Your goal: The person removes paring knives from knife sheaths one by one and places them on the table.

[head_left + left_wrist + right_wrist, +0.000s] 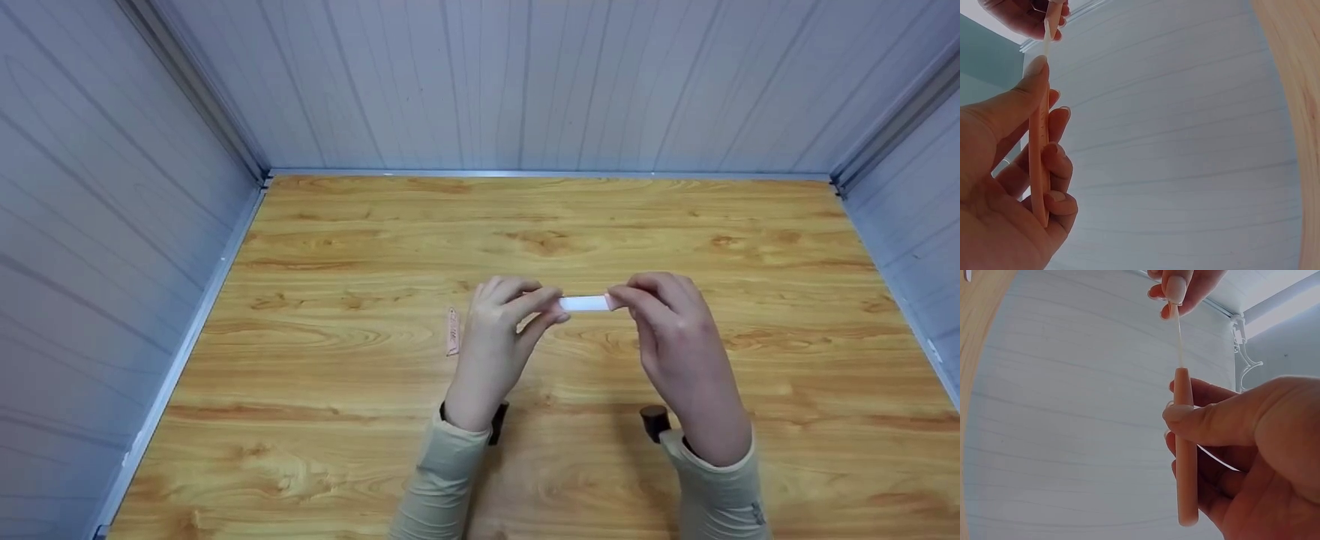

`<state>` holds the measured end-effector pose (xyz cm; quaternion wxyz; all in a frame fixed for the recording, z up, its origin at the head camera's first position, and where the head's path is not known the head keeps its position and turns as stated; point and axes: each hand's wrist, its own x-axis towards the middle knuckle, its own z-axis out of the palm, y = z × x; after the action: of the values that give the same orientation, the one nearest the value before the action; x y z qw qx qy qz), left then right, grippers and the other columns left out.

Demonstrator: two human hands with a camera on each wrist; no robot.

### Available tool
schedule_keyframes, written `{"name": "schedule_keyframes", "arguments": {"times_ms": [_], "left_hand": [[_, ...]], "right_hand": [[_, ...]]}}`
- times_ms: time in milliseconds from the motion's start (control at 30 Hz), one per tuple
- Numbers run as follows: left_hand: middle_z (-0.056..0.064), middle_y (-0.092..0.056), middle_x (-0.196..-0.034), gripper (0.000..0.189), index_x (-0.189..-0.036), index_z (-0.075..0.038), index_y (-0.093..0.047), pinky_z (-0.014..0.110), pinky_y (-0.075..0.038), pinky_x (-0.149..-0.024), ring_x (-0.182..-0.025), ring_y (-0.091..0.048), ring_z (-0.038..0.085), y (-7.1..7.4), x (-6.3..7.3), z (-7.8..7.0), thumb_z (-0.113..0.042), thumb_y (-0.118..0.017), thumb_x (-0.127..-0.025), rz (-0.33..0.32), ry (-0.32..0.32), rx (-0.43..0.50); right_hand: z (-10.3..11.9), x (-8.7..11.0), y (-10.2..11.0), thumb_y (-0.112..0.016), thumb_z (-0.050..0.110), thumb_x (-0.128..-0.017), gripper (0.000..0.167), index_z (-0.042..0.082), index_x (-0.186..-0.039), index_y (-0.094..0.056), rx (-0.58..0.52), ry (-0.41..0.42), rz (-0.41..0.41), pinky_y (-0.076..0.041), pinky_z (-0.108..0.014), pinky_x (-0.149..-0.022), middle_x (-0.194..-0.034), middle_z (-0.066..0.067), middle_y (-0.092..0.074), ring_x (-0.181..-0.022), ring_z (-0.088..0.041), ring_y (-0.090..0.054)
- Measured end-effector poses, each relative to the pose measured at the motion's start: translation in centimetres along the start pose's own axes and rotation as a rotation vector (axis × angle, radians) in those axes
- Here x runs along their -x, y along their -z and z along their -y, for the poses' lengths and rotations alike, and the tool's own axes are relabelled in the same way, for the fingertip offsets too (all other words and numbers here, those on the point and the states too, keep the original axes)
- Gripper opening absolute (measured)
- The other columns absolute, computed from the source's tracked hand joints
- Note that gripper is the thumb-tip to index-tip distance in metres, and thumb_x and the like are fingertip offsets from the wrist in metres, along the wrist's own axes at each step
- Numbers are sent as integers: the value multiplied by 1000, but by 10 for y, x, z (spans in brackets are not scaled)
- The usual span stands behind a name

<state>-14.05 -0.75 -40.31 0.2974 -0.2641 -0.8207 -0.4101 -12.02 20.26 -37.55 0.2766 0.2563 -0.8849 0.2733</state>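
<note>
The strip (585, 303) is in the air above the table (337, 412), bridging the gap between the left hand (499, 322) and the right hand (679, 330). It looks likely to be very light and thin enough to bend or snap if twisted, so the sounder hold is on the pink parts at its ends. The right hand pinches one of these, the handle (1186, 467), with thumb in front and fingers behind; the left hand grips the other, the bar (1036, 169), thumb near its upper end and fingers curled along it. Both probably are stiff, light plastic, perhaps a little slippery where smooth. The strip shows white and flat from the head, but a pale sliver edge-on from the wrists. The handle is round, plain and tapered toward the strip, its far end rounded; the bar is slim, with faint markings along it. How the strip joins the bar cannot be told. A pink piece (452, 332) with dark markings lies on the table, just beside the left hand in the head view.
</note>
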Motion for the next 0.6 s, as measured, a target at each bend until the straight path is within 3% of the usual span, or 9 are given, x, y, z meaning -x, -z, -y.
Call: {"name": "schedule_keyframes", "arguments": {"times_ms": [600], "left_hand": [[-4,-64,-98,20,-100,-14,-76,30,-40,-81,-90,-54,13,9,1,7,-24,-74,-82,-48,36,-29]], "right_hand": [[-4,-1,2,-60,-13,-86,22,0,-100,-72,-21,-34,-65,-42,-35,-82,-97,-10,-61,-92,-28,-52]]}}
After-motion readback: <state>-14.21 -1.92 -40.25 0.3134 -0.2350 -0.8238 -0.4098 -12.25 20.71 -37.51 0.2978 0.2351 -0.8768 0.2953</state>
